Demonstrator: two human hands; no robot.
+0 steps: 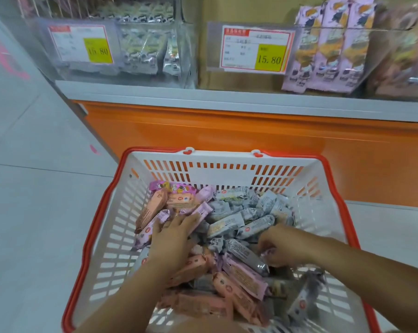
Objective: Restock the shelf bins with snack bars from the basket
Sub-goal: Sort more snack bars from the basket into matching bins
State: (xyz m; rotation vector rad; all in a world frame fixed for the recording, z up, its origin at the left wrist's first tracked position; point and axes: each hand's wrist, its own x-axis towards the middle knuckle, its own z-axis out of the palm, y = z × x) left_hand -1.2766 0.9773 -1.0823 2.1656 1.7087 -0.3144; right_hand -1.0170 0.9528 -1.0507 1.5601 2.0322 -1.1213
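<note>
- The left shelf bin (179, 44), clear-walled, holds grey-wrapped packs (140, 51) behind a price tag (80, 44).
- The left hand (174, 239), fingers spread almost flat, rests on pink and purple snack bars (152, 207) jumbled in the white basket (116, 248).
- The right hand (282, 248), fingers curled, pinches a grey bar (244, 253) lying diagonally, far-left to near-right.
- The right shelf bin (251, 82) holds purple packs (333, 49) standing upright.

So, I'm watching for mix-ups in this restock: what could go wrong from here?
The basket holds grey, lilac and peach snack bars jumbled together, so a handful may mix kinds. The left bin shows grey packs, the right bin lilac ones, under different price tags; a wrong drop misprices bars.
</note>
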